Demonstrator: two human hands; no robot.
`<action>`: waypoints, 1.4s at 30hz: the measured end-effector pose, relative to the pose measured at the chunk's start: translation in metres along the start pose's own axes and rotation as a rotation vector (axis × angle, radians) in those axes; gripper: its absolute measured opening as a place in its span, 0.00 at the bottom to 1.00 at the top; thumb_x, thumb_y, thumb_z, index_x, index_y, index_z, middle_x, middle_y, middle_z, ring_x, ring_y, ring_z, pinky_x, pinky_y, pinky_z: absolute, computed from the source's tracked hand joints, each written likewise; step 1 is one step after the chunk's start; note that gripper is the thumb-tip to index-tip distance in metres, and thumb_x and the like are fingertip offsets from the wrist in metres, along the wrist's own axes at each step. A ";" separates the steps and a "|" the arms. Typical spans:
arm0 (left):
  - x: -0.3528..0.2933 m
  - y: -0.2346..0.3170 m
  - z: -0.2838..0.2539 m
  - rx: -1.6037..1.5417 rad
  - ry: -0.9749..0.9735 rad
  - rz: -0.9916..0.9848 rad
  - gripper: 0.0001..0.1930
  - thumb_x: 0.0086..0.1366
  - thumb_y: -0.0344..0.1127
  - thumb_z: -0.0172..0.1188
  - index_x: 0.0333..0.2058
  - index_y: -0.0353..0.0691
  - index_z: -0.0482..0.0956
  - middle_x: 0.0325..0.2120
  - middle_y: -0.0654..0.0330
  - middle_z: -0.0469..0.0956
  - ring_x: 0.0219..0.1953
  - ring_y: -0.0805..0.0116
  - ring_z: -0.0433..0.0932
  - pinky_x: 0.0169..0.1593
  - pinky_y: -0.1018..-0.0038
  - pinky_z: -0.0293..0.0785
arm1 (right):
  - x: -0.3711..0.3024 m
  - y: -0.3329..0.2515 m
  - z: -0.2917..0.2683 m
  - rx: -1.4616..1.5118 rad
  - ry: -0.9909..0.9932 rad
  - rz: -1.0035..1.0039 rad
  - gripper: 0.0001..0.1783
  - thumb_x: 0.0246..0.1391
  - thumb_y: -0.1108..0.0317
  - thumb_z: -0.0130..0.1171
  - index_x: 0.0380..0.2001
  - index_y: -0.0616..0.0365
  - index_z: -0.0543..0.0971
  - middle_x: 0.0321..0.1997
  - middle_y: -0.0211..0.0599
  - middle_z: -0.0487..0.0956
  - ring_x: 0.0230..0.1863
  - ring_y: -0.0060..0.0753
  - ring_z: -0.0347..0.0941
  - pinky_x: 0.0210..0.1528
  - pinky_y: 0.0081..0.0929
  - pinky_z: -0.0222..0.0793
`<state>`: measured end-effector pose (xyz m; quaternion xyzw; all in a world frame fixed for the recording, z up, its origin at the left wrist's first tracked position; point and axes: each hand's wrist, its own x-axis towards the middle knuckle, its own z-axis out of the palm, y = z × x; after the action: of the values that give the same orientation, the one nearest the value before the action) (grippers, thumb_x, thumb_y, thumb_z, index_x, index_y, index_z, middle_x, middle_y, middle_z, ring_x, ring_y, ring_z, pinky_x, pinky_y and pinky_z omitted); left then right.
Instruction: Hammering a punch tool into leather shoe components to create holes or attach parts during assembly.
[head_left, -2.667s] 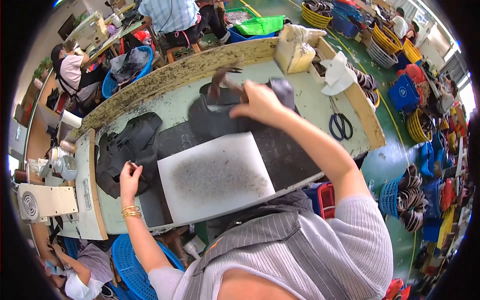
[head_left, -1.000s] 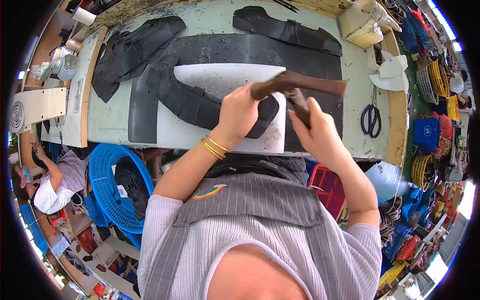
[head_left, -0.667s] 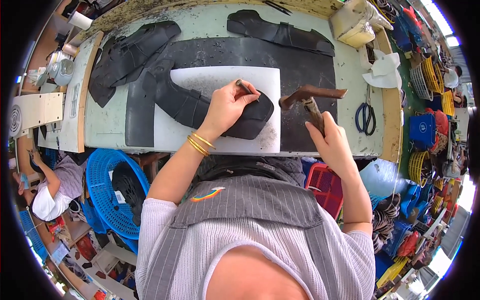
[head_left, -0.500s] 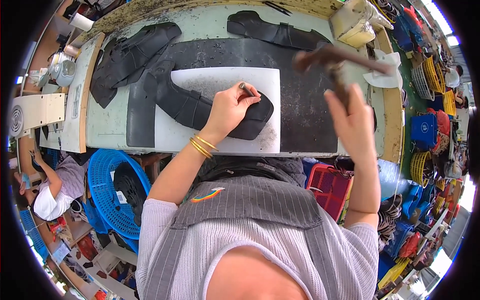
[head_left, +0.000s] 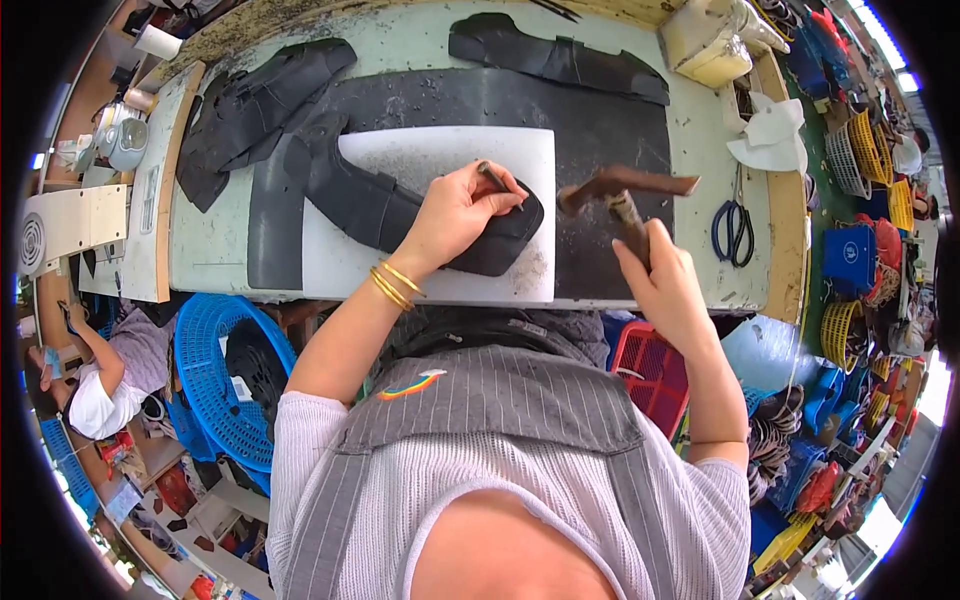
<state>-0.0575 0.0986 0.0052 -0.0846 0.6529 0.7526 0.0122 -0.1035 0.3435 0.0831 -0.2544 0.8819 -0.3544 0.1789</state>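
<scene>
A black leather shoe upper (head_left: 365,210) lies flat across a white board (head_left: 450,145) on the bench. Over its toe end, on the right, my left hand (head_left: 450,220) pinches a short metal punch (head_left: 488,172), held at a tilt with its lower end down at the leather. Right of the board, my right hand (head_left: 665,280) grips a hammer (head_left: 625,184) by its worn handle. The rusty hammer head is raised, beside the left hand and apart from the punch. My left forearm and hand cover part of the upper.
A black mat (head_left: 610,270) lies beneath the board. More black pieces (head_left: 250,115) are heaped at the far left, with another (head_left: 555,60) at the back. Dark-handled scissors (head_left: 733,235) rest on the right. Blue (head_left: 190,350) and red (head_left: 650,375) baskets stand below the bench; a person (head_left: 110,385) sits at left.
The hammer has come down and leftward, nearer the punch, uncovering the scissors on the right. My left hand keeps the punch at the toe end of the upper.
</scene>
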 end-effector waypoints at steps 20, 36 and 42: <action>0.005 0.025 0.001 0.269 0.151 0.170 0.04 0.64 0.32 0.53 0.34 0.39 0.70 0.24 0.58 0.75 0.31 0.64 0.80 0.33 0.73 0.74 | 0.003 -0.004 -0.009 -0.005 -0.047 0.028 0.14 0.55 0.68 0.56 0.26 0.63 0.63 0.18 0.50 0.69 0.17 0.52 0.61 0.21 0.36 0.60; 0.020 -0.017 -0.001 0.154 0.658 0.245 0.09 0.65 0.37 0.52 0.34 0.38 0.65 0.24 0.54 0.76 0.28 0.58 0.77 0.32 0.65 0.70 | 0.044 -0.044 0.027 0.212 0.109 -0.054 0.14 0.54 0.67 0.58 0.29 0.64 0.66 0.16 0.43 0.69 0.17 0.27 0.60 0.22 0.27 0.60; -0.034 0.020 -0.090 0.021 0.677 0.329 0.04 0.62 0.29 0.57 0.33 0.36 0.73 0.28 0.63 0.76 0.33 0.77 0.75 0.39 0.80 0.73 | 0.061 -0.047 0.096 -0.174 -0.156 -0.321 0.14 0.55 0.64 0.53 0.29 0.61 0.62 0.16 0.55 0.72 0.22 0.61 0.71 0.24 0.49 0.65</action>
<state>-0.0166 0.0097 0.0180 -0.2225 0.6326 0.6671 -0.3245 -0.0905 0.2284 0.0427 -0.4329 0.8407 -0.2801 0.1651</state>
